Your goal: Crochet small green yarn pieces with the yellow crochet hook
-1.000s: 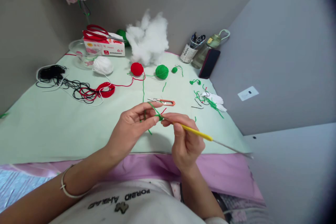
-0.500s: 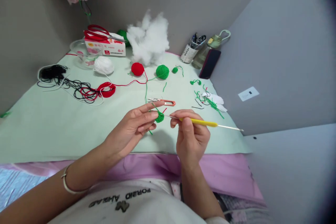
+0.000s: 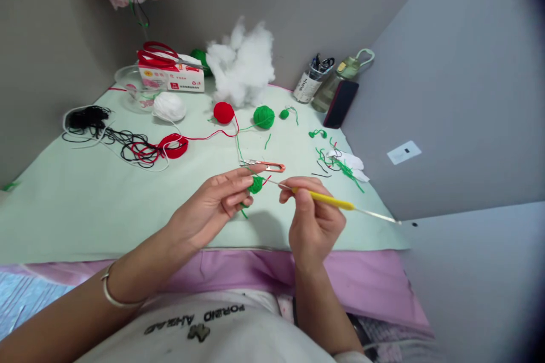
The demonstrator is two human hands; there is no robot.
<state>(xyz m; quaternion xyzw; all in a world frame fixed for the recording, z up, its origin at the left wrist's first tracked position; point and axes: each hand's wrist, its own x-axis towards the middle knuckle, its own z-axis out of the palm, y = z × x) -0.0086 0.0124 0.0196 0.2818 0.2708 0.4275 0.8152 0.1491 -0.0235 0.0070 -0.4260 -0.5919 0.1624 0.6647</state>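
A small green crochet piece (image 3: 256,185) is pinched between the fingers of my left hand (image 3: 213,198), its green tail hanging below. The working yarn passes by my raised left index finger and leads back to the green yarn ball (image 3: 264,117). My right hand (image 3: 315,215) grips a crochet hook (image 3: 330,199) by its yellow handle. The hook's thin metal end points left at the top of the piece; whether it sits in a stitch I cannot tell. Just beyond my left fingertips lie orange thread snips (image 3: 275,167).
Behind are a red yarn ball (image 3: 223,113), white yarn (image 3: 169,106), white stuffing (image 3: 242,65) and a box (image 3: 187,79) with red scissors (image 3: 157,55) on it. Tangled black yarn (image 3: 89,118) lies left. Yarn scraps (image 3: 344,167), a phone (image 3: 341,104) and a bottle (image 3: 327,88) stand right.
My right hand has shifted slightly right with the hook, whose back end now tilts lower. The green piece has turned a little and moved slightly left in my left fingers.
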